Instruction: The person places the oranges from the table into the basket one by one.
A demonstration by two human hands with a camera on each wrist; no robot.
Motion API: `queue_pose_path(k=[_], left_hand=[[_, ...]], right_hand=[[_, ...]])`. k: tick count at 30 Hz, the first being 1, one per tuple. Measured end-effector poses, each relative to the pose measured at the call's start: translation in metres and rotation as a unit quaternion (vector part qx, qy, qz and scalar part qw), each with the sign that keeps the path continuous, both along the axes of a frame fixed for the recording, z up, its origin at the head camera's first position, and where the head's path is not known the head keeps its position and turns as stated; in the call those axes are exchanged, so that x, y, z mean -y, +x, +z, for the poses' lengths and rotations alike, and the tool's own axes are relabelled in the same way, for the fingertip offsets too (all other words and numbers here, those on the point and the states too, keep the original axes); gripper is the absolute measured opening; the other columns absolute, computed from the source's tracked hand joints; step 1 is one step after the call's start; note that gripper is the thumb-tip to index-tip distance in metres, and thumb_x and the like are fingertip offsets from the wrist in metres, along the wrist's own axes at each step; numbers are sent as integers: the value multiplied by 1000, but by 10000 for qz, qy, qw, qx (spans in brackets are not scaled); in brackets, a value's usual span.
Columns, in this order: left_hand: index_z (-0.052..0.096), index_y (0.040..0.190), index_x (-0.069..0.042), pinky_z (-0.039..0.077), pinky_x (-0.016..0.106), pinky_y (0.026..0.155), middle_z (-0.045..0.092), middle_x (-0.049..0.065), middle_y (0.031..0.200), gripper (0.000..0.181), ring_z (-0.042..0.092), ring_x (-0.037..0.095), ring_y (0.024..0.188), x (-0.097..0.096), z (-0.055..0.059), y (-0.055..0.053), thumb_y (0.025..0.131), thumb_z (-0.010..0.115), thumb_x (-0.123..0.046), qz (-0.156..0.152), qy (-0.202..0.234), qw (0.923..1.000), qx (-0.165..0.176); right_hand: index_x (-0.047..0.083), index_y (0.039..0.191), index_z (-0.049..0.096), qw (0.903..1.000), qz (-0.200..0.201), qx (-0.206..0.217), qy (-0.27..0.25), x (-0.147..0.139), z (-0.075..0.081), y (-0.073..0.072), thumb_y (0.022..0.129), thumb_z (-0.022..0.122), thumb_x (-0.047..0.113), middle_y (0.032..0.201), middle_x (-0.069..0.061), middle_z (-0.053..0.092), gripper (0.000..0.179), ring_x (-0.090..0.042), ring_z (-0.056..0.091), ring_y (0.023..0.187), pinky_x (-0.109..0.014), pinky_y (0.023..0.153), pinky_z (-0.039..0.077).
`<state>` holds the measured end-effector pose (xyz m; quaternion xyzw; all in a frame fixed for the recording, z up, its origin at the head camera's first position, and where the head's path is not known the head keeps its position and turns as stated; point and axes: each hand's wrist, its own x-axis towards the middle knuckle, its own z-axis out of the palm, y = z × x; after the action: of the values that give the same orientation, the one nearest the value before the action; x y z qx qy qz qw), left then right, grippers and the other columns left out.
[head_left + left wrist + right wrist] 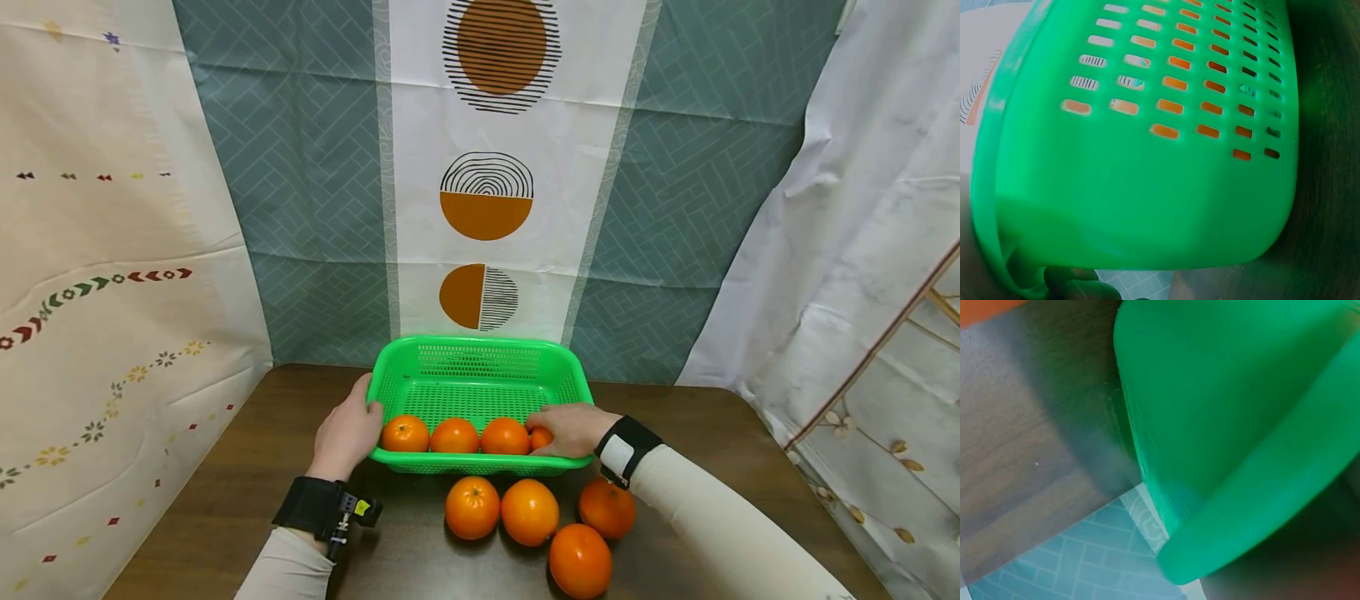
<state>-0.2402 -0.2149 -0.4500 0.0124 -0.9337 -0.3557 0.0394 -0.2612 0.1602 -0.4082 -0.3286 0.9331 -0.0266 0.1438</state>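
A green plastic basket [450,400] with perforated walls stands on the table. Along its near side lies a row of oranges [454,436]. My left hand [348,429] grips the basket's left rim; in the left wrist view the fingertips [1079,286] show under the rim, beside the slotted wall [1104,187]. My right hand [573,427] reaches over the right rim and holds the rightmost orange [541,437] at the row's end, partly covering it. In the right wrist view the basket's outer wall [1210,394] fills much of the picture, and the fingers are hidden.
Several more oranges [530,512] sit on the dark wooden table [247,467] in front of the basket, the rightmost close to my right wrist. A patterned cloth [315,208] hangs directly behind the basket, with more cloths on both sides.
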Motion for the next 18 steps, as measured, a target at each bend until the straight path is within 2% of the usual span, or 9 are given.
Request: queue_pose_path(k=[4, 12, 18], left_hand=[[31, 172, -6, 40, 40, 63, 71, 21, 116, 62, 55, 29, 67, -1, 0, 1, 114, 45, -22, -17, -10, 10000, -72], [32, 171, -4, 39, 40, 62, 71, 20, 111, 62, 54, 29, 65, -2, 1, 1, 114, 46, -22, -44, -18, 9999, -117], [33, 171, -4, 39, 40, 61, 70, 20, 110, 61, 54, 29, 65, -2, 1, 1, 114, 46, -22, -57, -4, 9999, -125]], right_hand=[[17, 125, 71, 9998, 37, 2, 185, 1, 2, 2, 103, 79, 44, 116, -3, 67, 36, -22, 64, 95, -45, 89, 57], [17, 128, 71, 9996, -38, 21, 287, 1, -1, 1, 104, 78, 44, 129, -7, 71, 37, -29, 69, 115, -51, 98, 57], [16, 130, 71, 9997, -46, 75, 233, 1, 1, 1, 104, 77, 46, 133, -8, 70, 40, -30, 69, 118, -51, 100, 56]])
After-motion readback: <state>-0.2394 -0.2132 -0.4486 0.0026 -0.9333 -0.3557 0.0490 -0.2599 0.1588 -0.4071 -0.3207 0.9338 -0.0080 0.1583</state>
